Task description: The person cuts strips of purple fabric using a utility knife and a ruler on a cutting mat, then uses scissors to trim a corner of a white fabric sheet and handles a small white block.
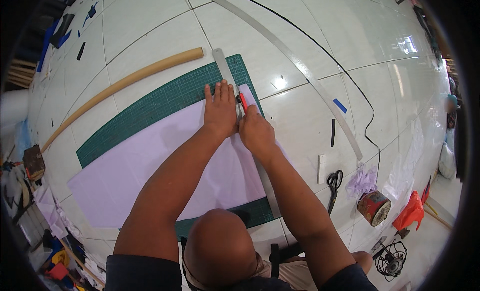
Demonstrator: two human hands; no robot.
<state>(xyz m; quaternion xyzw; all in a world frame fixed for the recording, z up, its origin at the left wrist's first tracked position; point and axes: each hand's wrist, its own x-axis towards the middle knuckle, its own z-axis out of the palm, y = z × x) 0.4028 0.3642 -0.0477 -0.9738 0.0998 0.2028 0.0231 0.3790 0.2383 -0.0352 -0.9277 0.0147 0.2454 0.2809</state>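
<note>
A lilac sheet of cloth or thin material (135, 166) lies spread over a green gridded cutting mat (165, 98). Across the mat's right part runs a long metal ruler (223, 62), on top of the sheet. My left hand (220, 111) presses flat on the ruler and sheet, fingers stretched out. Close beside it, my right hand (257, 131) is closed around a red cutter knife (243, 102), held at the ruler's right side near the sheet's far corner. The blade tip is too small to make out.
A long cardboard tube (135, 81) lies beyond the mat. To the right are a long metal strip (300, 66), a black cable (345, 71), black scissors (334, 188), a small white ruler (321, 169), a tin can (374, 208), a red plastic bag (410, 211) and a small fan (391, 261).
</note>
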